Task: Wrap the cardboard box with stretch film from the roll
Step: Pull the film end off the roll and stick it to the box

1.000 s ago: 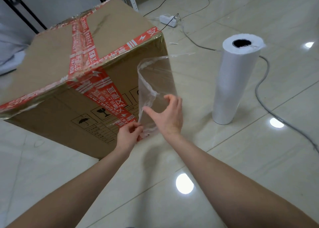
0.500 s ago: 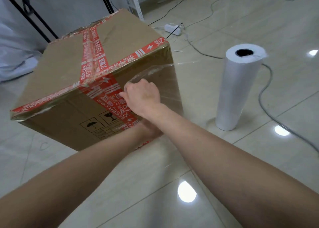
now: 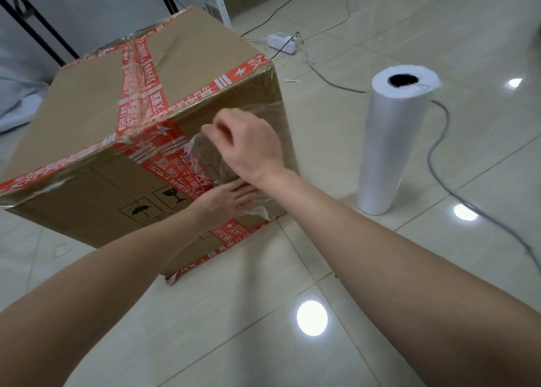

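Box (image 3: 96, 99): brown cardboard, square-edged, sitting on the floor (image 3: 292, 342) to my front left. Glossy red printed tape (image 3: 137, 93) crosses its top and runs down the near face; black handling symbols are printed low on that face.

Film (image 3: 205, 149): a clear, thin, wrinkled sheet lying against the right part of the near face; its left edge is crumpled and whitish where it overlaps the tape; its lower corner hangs loose near the box's bottom edge.

Roll (image 3: 392, 149): a white cylinder with a dark hollow core, standing upright on the floor to the right of the box and well apart from it.

Floor: pale glossy tiles showing lamp reflections; a white power strip (image 3: 281, 42) lies beyond the box.

Left hand (image 3: 231, 200): fingers straight and together, laid flat on the lower film and pressing it to the box face.

Right hand (image 3: 248, 146): above the left, fingers curled, tips at the film's upper left edge; motion blur; I cannot tell whether it pinches the film or only presses it.
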`<action>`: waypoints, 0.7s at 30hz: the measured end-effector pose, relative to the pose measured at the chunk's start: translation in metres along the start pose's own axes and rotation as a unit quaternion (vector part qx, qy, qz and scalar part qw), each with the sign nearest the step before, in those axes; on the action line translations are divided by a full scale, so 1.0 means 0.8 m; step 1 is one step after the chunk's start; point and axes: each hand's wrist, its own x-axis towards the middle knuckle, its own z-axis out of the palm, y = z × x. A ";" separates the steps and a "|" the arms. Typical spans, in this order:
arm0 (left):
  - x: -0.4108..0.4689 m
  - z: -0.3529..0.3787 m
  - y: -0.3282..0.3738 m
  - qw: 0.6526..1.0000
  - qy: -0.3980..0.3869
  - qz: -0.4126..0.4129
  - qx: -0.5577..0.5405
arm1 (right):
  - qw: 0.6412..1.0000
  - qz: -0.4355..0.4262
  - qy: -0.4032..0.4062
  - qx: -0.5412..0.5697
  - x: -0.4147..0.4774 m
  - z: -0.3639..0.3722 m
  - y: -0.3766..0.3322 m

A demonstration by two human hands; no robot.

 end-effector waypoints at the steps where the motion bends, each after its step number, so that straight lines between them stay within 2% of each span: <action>1: 0.005 0.001 0.006 0.999 -0.006 0.007 0.045 | 0.998 0.053 0.037 0.028 -0.013 0.003 0.013; 3: 0.010 -0.002 0.031 0.997 -0.037 0.014 0.061 | 0.981 0.185 0.054 0.017 -0.050 0.011 0.048; 4: 0.015 -0.010 0.044 0.998 -0.052 0.041 0.017 | 0.968 0.247 0.039 -0.015 -0.073 0.015 0.069; 6: 0.031 -0.022 0.059 0.990 -0.012 0.091 -0.103 | 0.932 0.351 -0.018 -0.088 -0.118 0.021 0.109; 8: 0.058 -0.028 0.051 0.979 0.097 0.116 -0.140 | 0.897 0.410 -0.084 -0.142 -0.153 0.024 0.133; 10: 0.089 -0.028 0.041 0.975 0.183 0.077 -0.102 | 0.886 0.414 -0.115 -0.174 -0.173 0.026 0.144; 11: 0.104 -0.019 0.042 0.976 0.199 0.058 -0.070 | 0.888 0.404 -0.120 -0.186 -0.177 0.028 0.147; 13: 0.118 -0.006 0.041 0.994 0.100 0.040 -0.005 | 0.894 0.379 -0.133 -0.201 -0.179 0.031 0.150; 16: 0.129 0.015 0.043 0.995 0.061 0.001 0.083 | 0.898 0.356 -0.163 -0.202 -0.179 0.041 0.155; 21: 0.137 0.028 0.051 0.981 0.064 0.008 0.182 | 0.896 0.352 -0.178 -0.204 -0.184 0.049 0.163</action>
